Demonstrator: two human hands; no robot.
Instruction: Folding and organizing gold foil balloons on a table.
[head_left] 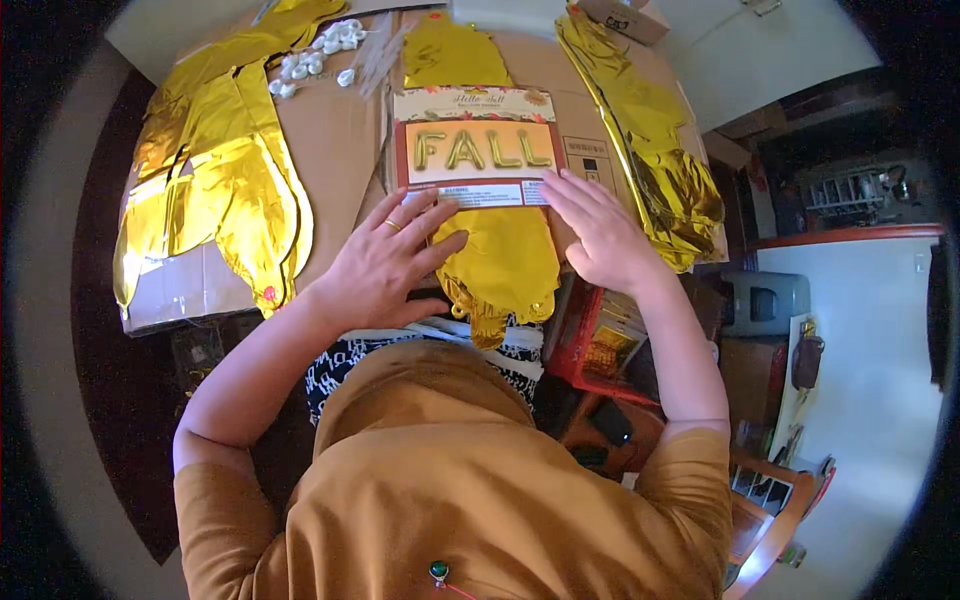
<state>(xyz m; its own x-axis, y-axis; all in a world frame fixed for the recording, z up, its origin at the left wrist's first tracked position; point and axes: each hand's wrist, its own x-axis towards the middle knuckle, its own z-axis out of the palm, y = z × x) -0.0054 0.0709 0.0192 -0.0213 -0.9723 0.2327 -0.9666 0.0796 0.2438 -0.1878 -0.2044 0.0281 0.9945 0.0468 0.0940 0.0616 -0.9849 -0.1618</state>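
A printed package card [480, 165] with a picture of gold letter balloons lies on top of a flat, uninflated gold foil balloon [500, 262]. The foil sticks out beyond the card at both the far and near ends. My left hand [390, 258], a ring on one finger, rests with fingers spread at the card's lower left corner. On the opposite corner, the fingertips of my right hand [607, 232] touch the card's lower right edge, fingers stretched out. Neither hand grips anything. More flat gold foil balloons lie at the left [215, 165] and right [655, 130].
Everything lies on a cardboard surface [340, 160]. Small white bundles [305, 65] and thin clear straws [378, 62] sit at the far left of centre. A small box [625, 18] stands at the far right. Below the right edge are a red-framed item [610, 345] and a grey stool [768, 303].
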